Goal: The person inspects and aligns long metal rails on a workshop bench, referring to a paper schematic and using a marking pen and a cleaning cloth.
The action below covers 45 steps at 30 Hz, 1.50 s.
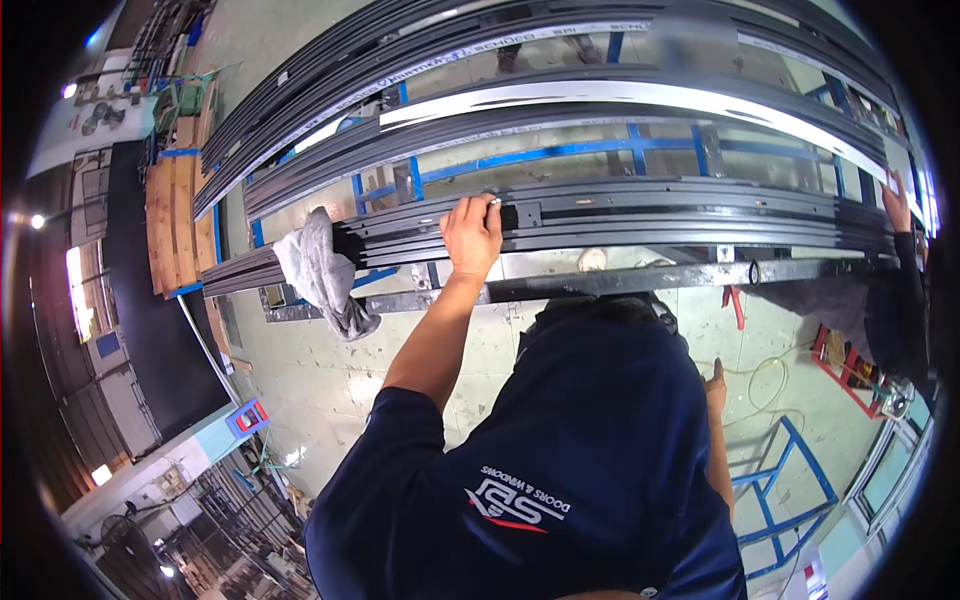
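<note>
The left hand [470, 235] is stretched forward, fingers curled down; the right hand [715, 388] is held low, half hidden.

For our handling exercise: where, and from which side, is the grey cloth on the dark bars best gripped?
Grip the grey cloth probably by its bunched tail, hanging free below the dark bars; come from underneath, since its upper part lies draped over the bar ends, clear of the left hand.

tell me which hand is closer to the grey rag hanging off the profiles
Left. The left hand grips the dark profile stack just beside the grey rag, not touching it. The right hand hangs by the hip, far from both.
</note>
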Tool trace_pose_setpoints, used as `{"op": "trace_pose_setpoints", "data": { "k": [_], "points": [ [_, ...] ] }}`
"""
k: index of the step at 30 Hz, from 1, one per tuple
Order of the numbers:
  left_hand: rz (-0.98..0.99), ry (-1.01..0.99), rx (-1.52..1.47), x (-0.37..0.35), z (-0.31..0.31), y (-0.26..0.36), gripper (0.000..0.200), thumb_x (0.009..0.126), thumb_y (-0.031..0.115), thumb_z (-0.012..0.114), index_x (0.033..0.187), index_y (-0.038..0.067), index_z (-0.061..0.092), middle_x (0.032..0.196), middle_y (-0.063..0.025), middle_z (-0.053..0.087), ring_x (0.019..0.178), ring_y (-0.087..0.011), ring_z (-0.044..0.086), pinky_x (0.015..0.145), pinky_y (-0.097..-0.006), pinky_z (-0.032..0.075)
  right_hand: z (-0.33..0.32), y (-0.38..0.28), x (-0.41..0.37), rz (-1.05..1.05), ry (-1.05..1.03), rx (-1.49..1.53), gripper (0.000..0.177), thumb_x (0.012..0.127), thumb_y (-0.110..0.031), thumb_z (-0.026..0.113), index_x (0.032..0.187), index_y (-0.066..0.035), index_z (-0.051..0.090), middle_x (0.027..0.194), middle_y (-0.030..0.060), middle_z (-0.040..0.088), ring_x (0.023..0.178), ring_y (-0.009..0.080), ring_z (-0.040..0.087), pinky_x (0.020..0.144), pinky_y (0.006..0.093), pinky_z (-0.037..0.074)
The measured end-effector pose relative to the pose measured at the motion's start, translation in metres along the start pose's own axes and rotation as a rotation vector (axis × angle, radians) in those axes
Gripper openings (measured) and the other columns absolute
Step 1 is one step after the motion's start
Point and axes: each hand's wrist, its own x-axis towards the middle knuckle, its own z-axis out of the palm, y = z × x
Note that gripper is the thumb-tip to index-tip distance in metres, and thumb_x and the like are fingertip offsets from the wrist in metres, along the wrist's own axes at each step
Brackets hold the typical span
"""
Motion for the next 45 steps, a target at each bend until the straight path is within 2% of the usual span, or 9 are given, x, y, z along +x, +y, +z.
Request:
{"op": "trace_pose_setpoints", "data": {
  "k": [9, 10, 21, 30, 34, 35, 37, 39, 45],
  "points": [
    [-0.047, 0.028, -0.045, 0.001, 0.002, 0.001, 0.009, 0.088, 0.018, 0.074, 0.095, 0.014, 0.069, 0.078, -0.0026, 0.062, 0.076, -0.0265, 0.061, 0.073, -0.0421, 0.042, 0.000, -0.001, 0.012, 0.029, 0.013, -0.091, 0.072, 0.082, -0.019, 0.059, 0.152, -0.009, 0.043, 0.118, 0.0305, 0.067, 0.105, 0.0456, 0.067, 0.092, 0.0517, 0.053],
    [-0.123, -0.055, -0.037, -0.001, 0.001, 0.001, 0.009, 0.089, 0.019, 0.072, 0.096, 0.015, 0.070, 0.091, -0.0045, 0.067, 0.087, -0.0290, 0.065, 0.080, -0.0433, 0.044, -0.003, -0.005, 0.014, 0.042, 0.012, -0.104, 0.072, 0.082, -0.019, 0.059, 0.152, -0.009, 0.043, 0.118, 0.0305, 0.067, 0.105, 0.0456, 0.067, 0.092, 0.0517, 0.053],
    [-0.117, -0.063, -0.050, 0.000, -0.001, 0.002, 0.008, 0.089, 0.019, 0.073, 0.094, 0.015, 0.069, 0.084, -0.0019, 0.063, 0.081, -0.0274, 0.063, 0.080, -0.0406, 0.042, 0.000, 0.003, 0.013, 0.001, -0.016, -0.043, 0.072, 0.082, -0.019, 0.058, 0.150, -0.002, 0.042, 0.118, 0.0309, 0.067, 0.100, 0.0443, 0.069, 0.088, 0.0498, 0.054],
    [-0.318, -0.066, -0.188, -0.014, -0.010, 0.001, 0.043, 0.079, 0.015, 0.082, 0.118, 0.011, 0.063, 0.084, 0.0001, 0.060, 0.080, -0.0221, 0.061, 0.085, -0.0401, 0.043, 0.011, 0.019, 0.019, 0.062, -0.031, -0.075, 0.079, 0.078, -0.018, 0.057, 0.153, -0.001, 0.038, 0.136, 0.0295, 0.058, 0.109, 0.0425, 0.067, 0.094, 0.0485, 0.053],
    [-0.257, -0.045, -0.286, -0.022, -0.038, 0.002, 0.044, 0.078, 0.014, 0.083, 0.117, 0.003, 0.065, 0.093, -0.0105, 0.064, 0.082, -0.0241, 0.061, 0.076, -0.0386, 0.051, 0.031, 0.041, 0.027, 0.002, -0.004, -0.017, 0.074, 0.083, -0.019, 0.060, 0.153, -0.009, 0.041, 0.091, 0.0259, 0.071, 0.085, 0.0417, 0.070, 0.081, 0.0532, 0.054],
    [-0.134, -0.019, -0.227, -0.026, -0.040, -0.002, 0.041, 0.081, 0.014, 0.081, 0.117, 0.001, 0.066, 0.094, -0.0109, 0.064, 0.081, -0.0238, 0.059, 0.076, -0.0375, 0.051, 0.026, 0.029, 0.026, -0.017, 0.004, -0.073, 0.071, 0.085, -0.020, 0.060, 0.153, -0.011, 0.041, 0.094, 0.0271, 0.071, 0.087, 0.0425, 0.069, 0.079, 0.0539, 0.054],
    [-0.291, -0.025, -0.398, -0.028, -0.051, 0.018, 0.043, 0.082, 0.007, 0.080, 0.120, -0.002, 0.063, 0.099, -0.0140, 0.065, 0.090, -0.0261, 0.064, 0.081, -0.0404, 0.053, 0.036, 0.027, 0.028, 0.126, -0.071, -0.121, 0.073, 0.087, -0.025, 0.061, 0.155, -0.014, 0.037, 0.108, 0.0281, 0.069, 0.097, 0.0424, 0.068, 0.085, 0.0545, 0.054],
    [-0.205, -0.047, -0.216, -0.036, -0.061, 0.021, 0.050, 0.084, 0.008, 0.081, 0.129, 0.001, 0.060, 0.110, -0.0162, 0.066, 0.098, -0.0269, 0.064, 0.089, -0.0402, 0.051, 0.006, -0.013, 0.015, 0.178, -0.073, -0.073, 0.073, 0.086, -0.025, 0.058, 0.155, -0.015, 0.037, 0.116, 0.0250, 0.069, 0.108, 0.0401, 0.067, 0.095, 0.0501, 0.053],
    [-0.024, -0.177, -0.180, -0.050, -0.072, 0.054, 0.049, 0.088, 0.017, 0.072, 0.130, 0.002, 0.054, 0.104, -0.0142, 0.057, 0.101, -0.0350, 0.054, 0.095, -0.0478, 0.038, -0.018, -0.043, 0.017, 0.223, -0.103, -0.012, 0.071, 0.084, -0.021, 0.052, 0.154, -0.014, 0.040, 0.121, 0.0269, 0.068, 0.112, 0.0399, 0.066, 0.096, 0.0476, 0.053]
  ]
}}
